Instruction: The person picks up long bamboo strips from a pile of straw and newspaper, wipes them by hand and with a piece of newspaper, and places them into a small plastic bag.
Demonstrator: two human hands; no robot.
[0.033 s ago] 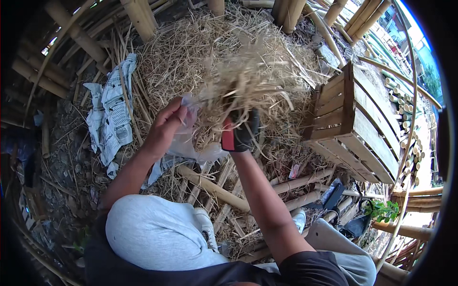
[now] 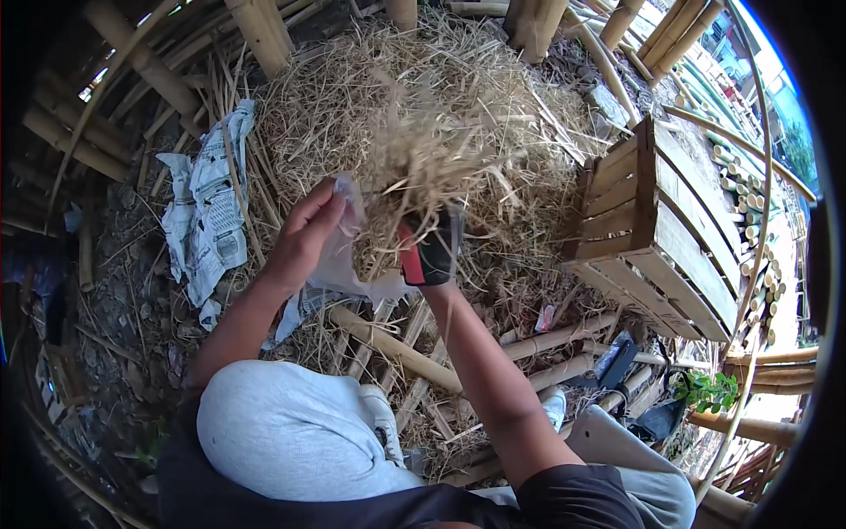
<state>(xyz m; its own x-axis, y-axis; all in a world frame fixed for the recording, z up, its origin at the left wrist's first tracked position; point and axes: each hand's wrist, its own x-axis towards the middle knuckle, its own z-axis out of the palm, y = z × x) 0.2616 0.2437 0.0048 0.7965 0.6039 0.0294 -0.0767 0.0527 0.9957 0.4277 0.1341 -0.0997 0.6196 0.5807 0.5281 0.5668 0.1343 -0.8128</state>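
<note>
My left hand (image 2: 304, 236) pinches the rim of a clear plastic bag (image 2: 333, 269), fingers closed on it. Close to its right, my right hand (image 2: 434, 257), in a black and red glove, is closed around a loose bunch of straw-like shavings (image 2: 432, 172). The bunch is blurred by motion and hides most of the gloved fingers. Its strands hang over the bag's opening; how much lies inside I cannot tell. Just beyond both hands spreads a large heap of dry shavings (image 2: 326, 97).
To the right stands a slatted wooden crate (image 2: 687, 238). Crumpled printed sheets (image 2: 207, 212) lie at the left. Bamboo poles (image 2: 397, 348) cross the ground before my feet, and upright bamboo posts (image 2: 262, 35) border the far side. Cut bamboo (image 2: 762, 282) is stacked beyond the crate.
My right hand has shifted slightly left, toward the bag, carrying the bunch of shavings along. My left hand keeps its hold on the bag and has hardly moved.
</note>
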